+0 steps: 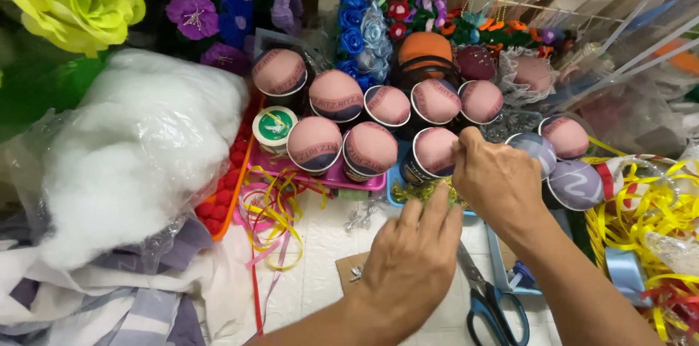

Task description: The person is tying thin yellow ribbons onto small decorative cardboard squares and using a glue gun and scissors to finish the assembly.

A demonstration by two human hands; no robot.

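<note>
Head view looks down on a crowded craft counter (320, 259). The right hand (497, 180) rests against a pink fabric-topped cup (431, 154) in the front row, fingers curled at its rim — whether they pinch it or only touch it I cannot tell. The left hand (413, 262) lies flat and open, fingertips on a bit of gold tinsel (419, 192) just below that cup, holding nothing. The cup looks light, its padded dome soft and giving; I judge the stiff side wall the safer place to take hold. More such cups (314, 144) stand packed around it, dark bands with lettering across their tops. A small round white-and-green labelled tub (274, 127) sits at their left, beside a clear bag of white stuffing (135, 149). Blue-handled scissors (489, 304) lie near the wrists — yellow ribbon (648, 208) to the right.
</note>
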